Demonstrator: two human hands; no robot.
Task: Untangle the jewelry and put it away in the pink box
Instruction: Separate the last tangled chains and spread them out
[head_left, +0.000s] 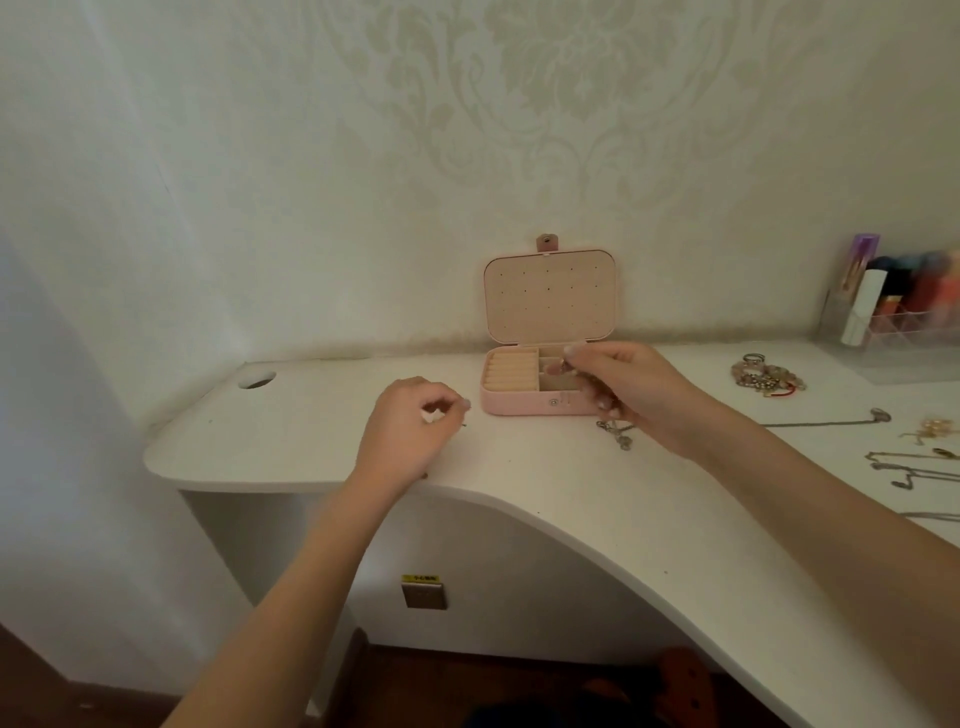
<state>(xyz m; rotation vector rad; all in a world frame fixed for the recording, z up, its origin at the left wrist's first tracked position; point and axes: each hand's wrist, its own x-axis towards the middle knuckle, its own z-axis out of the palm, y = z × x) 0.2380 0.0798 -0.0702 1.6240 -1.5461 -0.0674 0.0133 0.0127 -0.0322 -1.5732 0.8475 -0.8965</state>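
Observation:
The pink box (519, 405) stands open on the white desk (571, 499), its lid (550, 296) leaning back against the wall. Inside are ring rolls on the left and small compartments on the right. My right hand (634, 395) hovers over the box's right side with thumb and forefinger pinched above a compartment. A thin silver chain (617, 434) trails from under that palm onto the desk. My left hand (410, 431) rests on the desk left of the box, fingers curled; a tiny dark tip shows at its fingertips.
More jewelry lies at the right: a tangled heap of bracelets (766, 376), a necklace with a pendant (831, 420), gold pieces (930, 428) and several chains (914, 467). A clear organiser (883, 306) stands at the back right. A cable hole (256, 379) is at the desk's far left.

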